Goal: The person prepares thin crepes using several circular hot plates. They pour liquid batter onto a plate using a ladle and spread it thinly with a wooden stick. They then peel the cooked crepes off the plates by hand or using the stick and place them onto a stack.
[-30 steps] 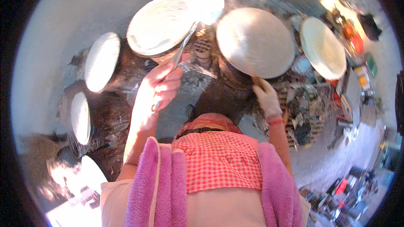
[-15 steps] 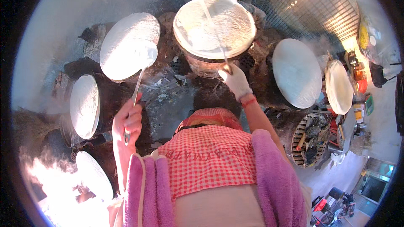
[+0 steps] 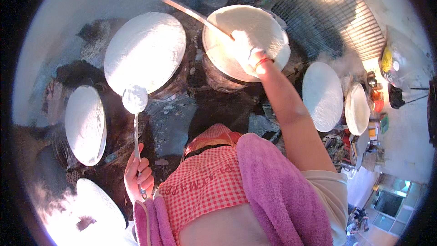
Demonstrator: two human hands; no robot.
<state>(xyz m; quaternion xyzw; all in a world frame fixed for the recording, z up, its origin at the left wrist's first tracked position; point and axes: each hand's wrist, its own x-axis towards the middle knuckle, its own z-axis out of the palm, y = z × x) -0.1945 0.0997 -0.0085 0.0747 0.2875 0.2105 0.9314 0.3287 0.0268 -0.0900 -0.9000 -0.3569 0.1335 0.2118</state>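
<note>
My left hand (image 3: 139, 176) is closed round the handle of a ladle (image 3: 135, 99), whose round bowl is coated white. The bowl stands at the near edge of a round griddle (image 3: 145, 45) covered with a white layer. My right hand (image 3: 246, 52), in a white glove with a red band at the wrist, grips a long thin flat stick (image 3: 191, 13). This hand is above the middle round griddle (image 3: 271, 41), which bears a thin pale sheet. From the hand the stick reaches up and left past the rim. Bright sunlight washes out the gloved fingers.
More round white-covered griddles stand around me: one at the left (image 3: 85, 125), one at the lower left (image 3: 101, 202) amid steam, one at the right (image 3: 322, 95). Beyond that sits a pale round disc (image 3: 357, 109). A wire grid (image 3: 337, 23) leans at the far right.
My right hand has moved up and forward over the middle griddle, and the stick has swung to point further left. The ladle has moved down and left, toward me.
</note>
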